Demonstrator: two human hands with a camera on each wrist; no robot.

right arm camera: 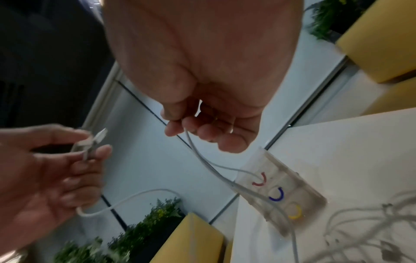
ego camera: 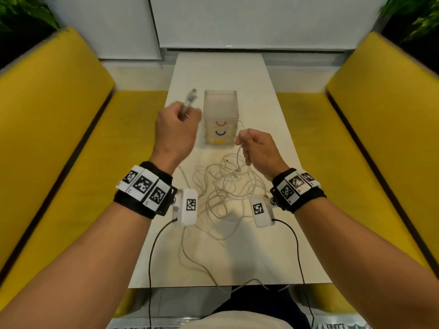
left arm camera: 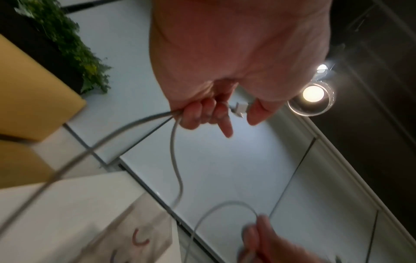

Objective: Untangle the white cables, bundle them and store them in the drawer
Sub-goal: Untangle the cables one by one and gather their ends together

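A tangle of white cables (ego camera: 225,186) lies on the white table (ego camera: 273,245) between my forearms. My left hand (ego camera: 178,119) is raised left of the drawer unit and grips one cable near its end, the white plug (left arm camera: 239,107) sticking out past my thumb. My right hand (ego camera: 254,144) pinches a strand of cable (right arm camera: 195,151) in front of the unit's right corner. A loop of that cable hangs between both hands. The small translucent drawer unit (ego camera: 220,115) stands mid-table, its three drawers with red, blue and yellow handles looking closed.
Yellow benches (ego camera: 59,162) flank the narrow table on both sides. A white wall panel (ego camera: 249,20) closes the far end, with green plants (ego camera: 21,10) in the upper corners. One cable trails over the table's near edge (ego camera: 228,287).
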